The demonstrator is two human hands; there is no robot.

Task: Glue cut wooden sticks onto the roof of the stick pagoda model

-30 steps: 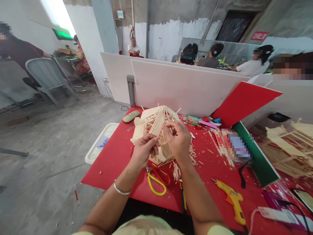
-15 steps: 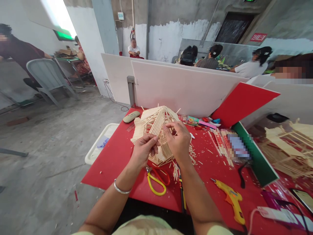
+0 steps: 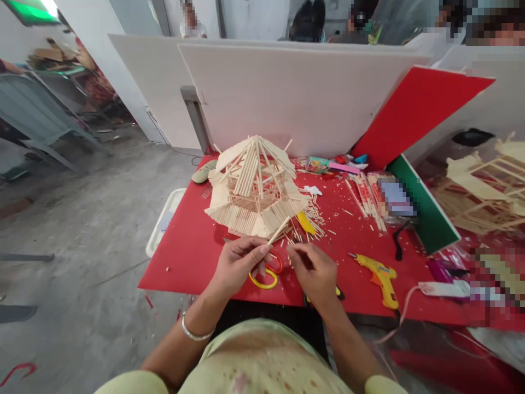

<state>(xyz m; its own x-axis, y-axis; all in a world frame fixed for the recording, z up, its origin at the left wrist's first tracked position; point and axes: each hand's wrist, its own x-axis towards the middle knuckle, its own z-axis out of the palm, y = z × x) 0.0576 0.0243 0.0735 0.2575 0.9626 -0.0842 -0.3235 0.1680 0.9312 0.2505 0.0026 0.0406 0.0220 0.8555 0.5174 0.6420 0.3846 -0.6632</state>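
My left hand pinches a pale wooden stick between thumb and fingertips, its far end pointing up and right. To its right, my right hand has its fingers closed, and what they hold, if anything, is hidden. Beneath that hand lies a black-and-yellow tool, mostly covered. Just beyond both hands stands a pavilion-like model built of wooden sticks, its roof partly covered; neither hand touches it. Scissors with red and yellow handles lie beside my left hand.
Stick offcuts and a yellow object lie right of the model. A yellow glue gun rests on the red tabletop, with bundled sticks beyond. White boards stand behind; another stick model is at right.
Both hands have drawn back from the model's roof toward the table's front edge. My left hand now shows the stick in its pinch; my right hand has moved over the black-and-yellow tool. The view tilts lower.
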